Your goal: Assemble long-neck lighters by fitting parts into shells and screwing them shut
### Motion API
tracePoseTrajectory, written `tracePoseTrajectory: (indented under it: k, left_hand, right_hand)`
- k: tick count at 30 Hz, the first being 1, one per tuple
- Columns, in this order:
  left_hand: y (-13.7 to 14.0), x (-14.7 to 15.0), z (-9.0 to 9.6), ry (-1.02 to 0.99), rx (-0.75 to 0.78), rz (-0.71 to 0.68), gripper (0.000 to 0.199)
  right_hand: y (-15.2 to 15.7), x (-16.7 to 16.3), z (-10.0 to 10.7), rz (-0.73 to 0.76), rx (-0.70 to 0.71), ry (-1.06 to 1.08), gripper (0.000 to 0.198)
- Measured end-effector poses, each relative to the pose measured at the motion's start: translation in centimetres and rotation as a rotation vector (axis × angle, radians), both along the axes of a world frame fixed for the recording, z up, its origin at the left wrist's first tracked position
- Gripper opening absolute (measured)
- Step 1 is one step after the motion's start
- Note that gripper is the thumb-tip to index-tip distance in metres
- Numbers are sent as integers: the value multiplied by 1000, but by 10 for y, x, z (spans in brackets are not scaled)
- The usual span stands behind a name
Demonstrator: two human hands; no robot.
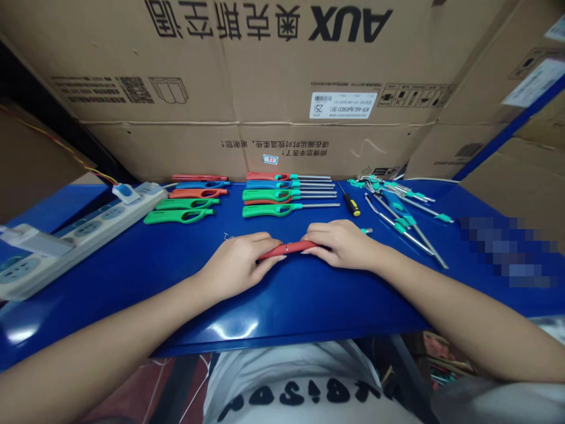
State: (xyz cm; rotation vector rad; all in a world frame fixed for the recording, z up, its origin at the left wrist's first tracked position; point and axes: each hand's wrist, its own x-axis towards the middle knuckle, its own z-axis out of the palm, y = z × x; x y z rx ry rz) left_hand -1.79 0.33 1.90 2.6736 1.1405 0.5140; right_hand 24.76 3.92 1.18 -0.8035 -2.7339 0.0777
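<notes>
Over the front middle of the blue table, a red lighter body (289, 248) lies level between my two hands. My left hand (241, 265) pinches its left end, while the fingers of my right hand (346, 244) are closed on the right end. Much of the casing is covered by the fingers. Just beyond my hands are finished-looking lighters (267, 210) with metal tubes, laid in a row. Left of these is a stack of bare lighter handles (180, 216) in green, orange, blue and red. A metal tip with a teal collar (366, 231) pokes out behind my right hand.
At the right back lie several metal tubes with teal fittings and wires (410, 218). A yellow-black screwdriver (352, 203) rests beside them. A white power strip (83, 235) with plugs runs along the left. Large cardboard (265, 70) walls the back of the blue table (185, 318).
</notes>
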Motion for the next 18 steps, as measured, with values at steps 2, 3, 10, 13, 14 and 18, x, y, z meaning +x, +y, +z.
tracePoseTrajectory:
  k: [2,3,10,13,14,18]
  left_hand:
    - [-1,-1,3,-50,-9,-13,25]
    - [-1,-1,4,-63,-6,-16,25]
    - [1,-1,3,-61,44,39,27]
    - [6,-2,-1,-94,63,74,30]
    - [7,-3,-2,-108,63,77,31]
    - [9,-4,-6,-145,102,98,40]
  right_hand:
    - [-1,0,0,6,67,37,33]
    - [-2,0,1,8,93,48,33]
    - [1,6,11,-44,89,137,28]
    - [5,11,12,-117,81,171,26]
    - [6,12,12,-139,78,169,26]
    - [8,12,12,-208,35,135,30]
